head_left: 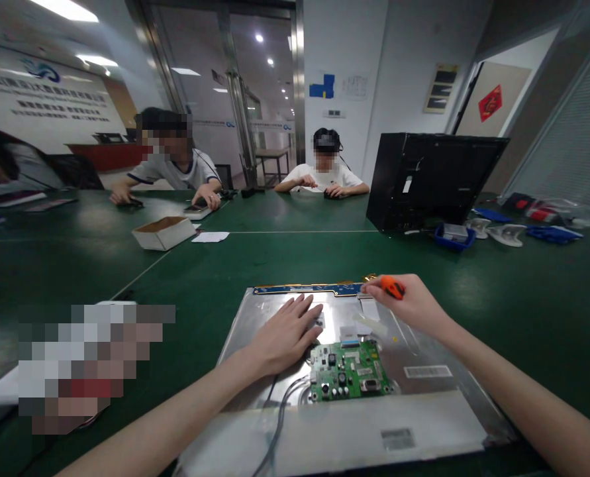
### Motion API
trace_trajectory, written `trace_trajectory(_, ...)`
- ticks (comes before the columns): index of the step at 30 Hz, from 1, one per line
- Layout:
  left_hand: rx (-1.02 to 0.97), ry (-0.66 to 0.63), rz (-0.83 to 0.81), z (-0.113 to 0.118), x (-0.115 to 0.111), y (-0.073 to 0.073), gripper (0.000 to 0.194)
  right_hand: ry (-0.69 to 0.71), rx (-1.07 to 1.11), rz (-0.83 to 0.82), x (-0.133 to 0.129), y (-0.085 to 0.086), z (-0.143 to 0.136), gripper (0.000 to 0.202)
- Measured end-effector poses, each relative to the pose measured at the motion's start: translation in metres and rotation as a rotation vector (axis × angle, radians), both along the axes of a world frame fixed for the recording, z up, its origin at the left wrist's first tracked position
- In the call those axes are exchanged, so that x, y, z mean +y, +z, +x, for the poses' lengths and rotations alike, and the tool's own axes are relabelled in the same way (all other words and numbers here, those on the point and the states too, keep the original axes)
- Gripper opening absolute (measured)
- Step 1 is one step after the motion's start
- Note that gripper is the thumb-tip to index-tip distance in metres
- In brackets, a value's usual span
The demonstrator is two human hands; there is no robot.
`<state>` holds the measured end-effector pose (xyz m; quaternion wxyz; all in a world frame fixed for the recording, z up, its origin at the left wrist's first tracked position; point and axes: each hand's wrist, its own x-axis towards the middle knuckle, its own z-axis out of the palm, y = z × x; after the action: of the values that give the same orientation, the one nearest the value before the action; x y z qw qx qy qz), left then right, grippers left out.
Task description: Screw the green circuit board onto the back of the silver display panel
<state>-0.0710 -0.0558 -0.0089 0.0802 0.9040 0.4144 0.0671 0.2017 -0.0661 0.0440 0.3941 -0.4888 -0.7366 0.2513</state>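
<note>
My right hand (418, 303) grasps an orange tool (393, 287), tip hidden, at the right end of the blue strip (299, 289), which runs crosswise along the far edge of the metal panel (259, 317) on the counter (533, 318); my left hand (283, 336) lies open, farther from that end.

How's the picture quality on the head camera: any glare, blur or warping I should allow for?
Head view: white glare on the metal panel beside the left hand; wide-angle stretch towards the edges, clearest in the right forearm; print on the panel's labels too soft to read; blocky pixelation hides an area at lower left.
</note>
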Motion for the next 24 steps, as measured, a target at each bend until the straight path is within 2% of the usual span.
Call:
trace_trajectory(2,-0.050,0.003,0.003,-0.001,0.000,0.000,0.050,0.035,0.188,-0.108,0.010,0.008,-0.017,0.050)
trace_trajectory(4,-0.129,0.011,0.006,-0.003,0.000,0.000,0.045,0.065,0.373,-0.190,0.021,0.007,-0.029,0.061)
trace_trajectory(8,-0.300,0.045,-0.008,-0.008,-0.001,0.004,0.031,0.100,0.596,-0.367,0.032,-0.016,-0.038,0.076)
trace_trajectory(11,-0.369,0.090,0.011,-0.009,-0.001,0.006,0.022,0.125,0.648,-0.485,0.031,-0.037,-0.039,0.076)
trace_trajectory(14,-0.370,0.129,0.036,-0.010,-0.001,0.007,0.016,0.161,0.672,-0.560,0.026,-0.047,-0.040,0.074)
trace_trajectory(18,-0.344,0.139,0.062,-0.010,0.000,0.006,0.010,0.191,0.701,-0.600,0.024,-0.048,-0.040,0.072)
trace_trajectory(24,-0.330,0.129,0.021,-0.013,0.002,0.009,0.013,0.211,0.726,-0.614,0.026,-0.048,-0.038,0.071)
